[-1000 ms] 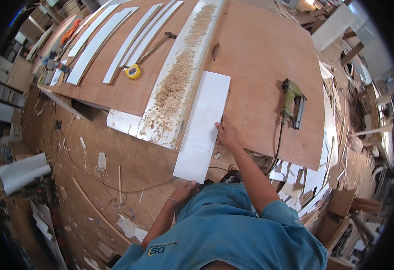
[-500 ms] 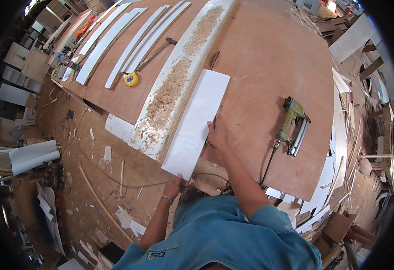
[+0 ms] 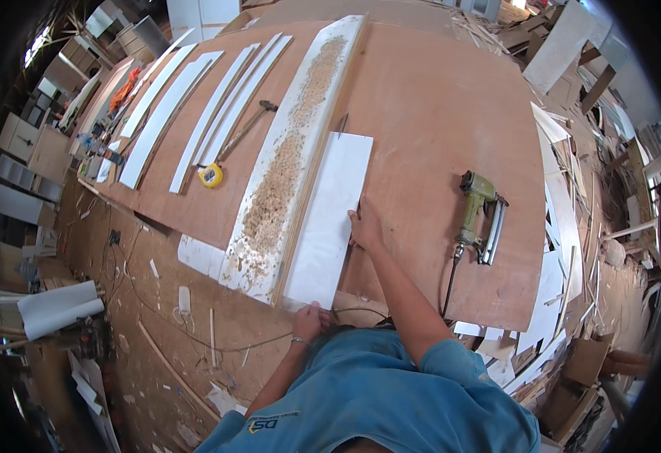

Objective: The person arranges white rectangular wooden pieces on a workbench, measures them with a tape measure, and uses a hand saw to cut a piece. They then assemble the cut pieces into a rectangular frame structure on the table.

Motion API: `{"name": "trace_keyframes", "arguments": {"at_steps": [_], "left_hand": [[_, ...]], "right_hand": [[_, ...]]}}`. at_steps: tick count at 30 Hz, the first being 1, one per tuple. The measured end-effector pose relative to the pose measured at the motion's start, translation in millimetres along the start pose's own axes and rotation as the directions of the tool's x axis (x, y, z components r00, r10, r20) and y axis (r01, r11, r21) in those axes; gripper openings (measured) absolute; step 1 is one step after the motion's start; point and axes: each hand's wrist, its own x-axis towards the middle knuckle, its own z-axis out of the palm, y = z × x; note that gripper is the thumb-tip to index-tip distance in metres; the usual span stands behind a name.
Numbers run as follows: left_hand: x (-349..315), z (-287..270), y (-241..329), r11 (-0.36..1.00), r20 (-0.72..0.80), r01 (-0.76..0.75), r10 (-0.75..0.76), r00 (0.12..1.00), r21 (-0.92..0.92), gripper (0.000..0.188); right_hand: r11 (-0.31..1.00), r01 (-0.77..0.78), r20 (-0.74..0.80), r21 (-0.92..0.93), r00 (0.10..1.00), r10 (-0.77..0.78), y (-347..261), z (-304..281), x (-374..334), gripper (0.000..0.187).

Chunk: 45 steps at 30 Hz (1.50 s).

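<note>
Right hand: the right hand (image 3: 364,226) stayed flat on the white panel (image 3: 330,215), fingers together, as before.
Left hand: the left hand (image 3: 309,321) still gripped the panel's near end.
Panel: lay unmoved on the worktop (image 3: 436,113), beside the sawdust-covered board (image 3: 289,162).
Nail gun: the nail gun (image 3: 478,215) kept its place.

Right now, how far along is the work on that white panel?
Done: several cut white strips lie side by side on the plywood table, and sawdust covers a long board. In hand: the right hand rests on the white panel's right edge, the left hand at its near end. Left: the nail gun and tape measure lie untouched.
</note>
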Motion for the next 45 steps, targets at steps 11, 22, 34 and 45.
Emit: {"name": "trace_keyframes", "arguments": {"at_steps": [11, 22, 34, 45], "left_hand": [[53, 32, 59, 0.992, 0.056, -0.100, 0.104, 0.993, -0.074, 0.046], [110, 55, 109, 0.890, 0.015, -0.293, 0.307, 0.952, 0.349, 0.046], [137, 74, 184, 0.801, 0.195, -0.310, 0.243, 0.950, 0.513, 0.047], [93, -138, 455, 0.667, 0.437, -0.489, 0.261, 0.860, 0.563, 0.046]], "right_hand": [[0.834, 0.431, 0.094, -0.345, 0.900, -0.427, 52, -12, -40, 0.025], [0.576, 0.675, 0.124, -0.461, 0.692, -0.711, 75, -9, -65, 0.038], [0.560, 0.658, 0.040, -0.504, 0.665, -0.746, 56, -21, 11, 0.033], [0.662, 0.575, -0.084, -0.481, 0.721, -0.688, 37, -26, 74, 0.030]]}}
